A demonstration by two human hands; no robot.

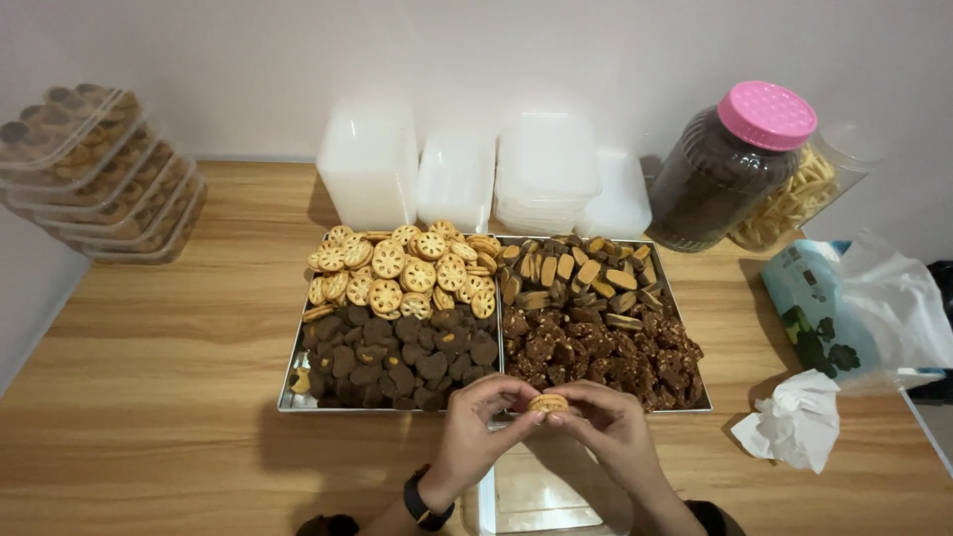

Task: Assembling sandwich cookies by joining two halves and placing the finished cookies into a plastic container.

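My left hand point(476, 427) and my right hand point(611, 429) meet at the near edge of the table, fingertips pinching one small round golden biscuit point(548, 403) between them. They hover over a clear plastic container point(536, 496) just below, partly hidden by my wrists. A dark band sits on my left wrist. Right behind my hands lie two metal trays: the left tray point(290, 397) holds round lattice biscuits point(402, 268) and dark heart-shaped cookies point(397, 362); the right tray point(703, 402) holds chocolate-dipped fingers point(581, 278) and brown clustered cookies point(606, 357).
Stacks of empty clear containers and lids point(457, 174) line the wall. A leaning stack of filled boxes point(99, 169) sits at far left. A pink-lidded jar point(730, 164) and a jar of yellow sticks point(804, 194) stand at back right, with a tissue pack point(824, 318) and a crumpled tissue point(794, 422).
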